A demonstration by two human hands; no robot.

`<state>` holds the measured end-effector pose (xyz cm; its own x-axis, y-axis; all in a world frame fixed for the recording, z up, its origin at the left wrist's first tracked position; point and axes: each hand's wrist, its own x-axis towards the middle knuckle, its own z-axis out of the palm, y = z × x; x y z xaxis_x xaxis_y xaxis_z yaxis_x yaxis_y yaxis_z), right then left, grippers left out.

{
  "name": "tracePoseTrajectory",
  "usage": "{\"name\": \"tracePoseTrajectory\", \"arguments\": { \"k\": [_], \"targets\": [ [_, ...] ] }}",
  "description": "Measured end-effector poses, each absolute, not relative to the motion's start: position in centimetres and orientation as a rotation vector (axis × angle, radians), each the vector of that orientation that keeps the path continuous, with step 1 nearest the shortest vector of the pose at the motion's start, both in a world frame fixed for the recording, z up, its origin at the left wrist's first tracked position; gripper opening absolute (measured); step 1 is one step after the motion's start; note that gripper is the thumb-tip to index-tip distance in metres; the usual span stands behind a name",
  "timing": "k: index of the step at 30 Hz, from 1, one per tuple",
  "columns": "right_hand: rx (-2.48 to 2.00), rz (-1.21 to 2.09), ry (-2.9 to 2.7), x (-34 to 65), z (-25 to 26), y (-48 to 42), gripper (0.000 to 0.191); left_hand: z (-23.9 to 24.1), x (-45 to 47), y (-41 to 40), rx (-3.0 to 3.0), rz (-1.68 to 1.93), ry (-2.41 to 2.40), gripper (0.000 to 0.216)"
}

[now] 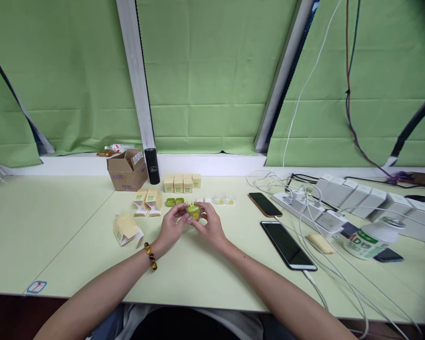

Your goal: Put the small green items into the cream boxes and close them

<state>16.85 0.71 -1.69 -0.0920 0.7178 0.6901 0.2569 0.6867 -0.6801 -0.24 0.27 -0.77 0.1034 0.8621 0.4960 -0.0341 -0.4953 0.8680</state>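
Observation:
Between my left hand and my right hand is a small green case with a round yellow mark on its front and a pale loop at its top. Fingers of both hands are closed around its sides. Just behind my left hand lie green case halves, open side up. Clear plastic pieces with yellow marks lie beyond my right hand. Opened cream boxes stand left of my hands, and another opened cream box lies nearer to me.
Several closed cream boxes stand in a row at the back, beside a black bottle and a cardboard carton. To the right are two phones, a power strip with tangled white cables, and a white bottle.

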Motion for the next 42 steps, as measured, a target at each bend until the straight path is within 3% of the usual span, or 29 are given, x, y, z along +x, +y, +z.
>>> {"name": "tracePoseTrajectory", "arguments": {
  "k": [9, 17, 25, 29, 36, 42],
  "targets": [
    [-0.864, 0.452, -1.674, 17.0, -1.6, 0.5, 0.047, -1.1, -0.4, 1.2, 1.556, 1.514, 0.820, 0.031],
    [-0.861, 0.571, -1.644, 16.4, -1.1, -0.3, 0.058, -0.5, -0.3, 0.6, 1.524, 1.522, 0.876, 0.035],
    [-0.445, 1.388, -1.102, 16.8, -0.6, 0.6, 0.047, 0.1, -0.3, -0.1, 1.492, 1.534, 0.770, 0.032],
    [-0.387, 1.548, -0.936, 17.6, -0.9, 1.6, 0.034, 0.0, -0.3, 0.0, 1.498, 1.524, 0.809, 0.030],
    [-0.454, 1.469, -0.946, 17.7, -1.2, 1.8, 0.038, -0.2, -0.3, 0.2, 1.509, 1.472, 0.874, 0.033],
    [-0.701, 0.933, -1.310, 16.9, -1.5, 0.8, 0.059, -0.2, -0.3, 0.1, 1.539, 1.395, 0.840, 0.053]
  ]
}}
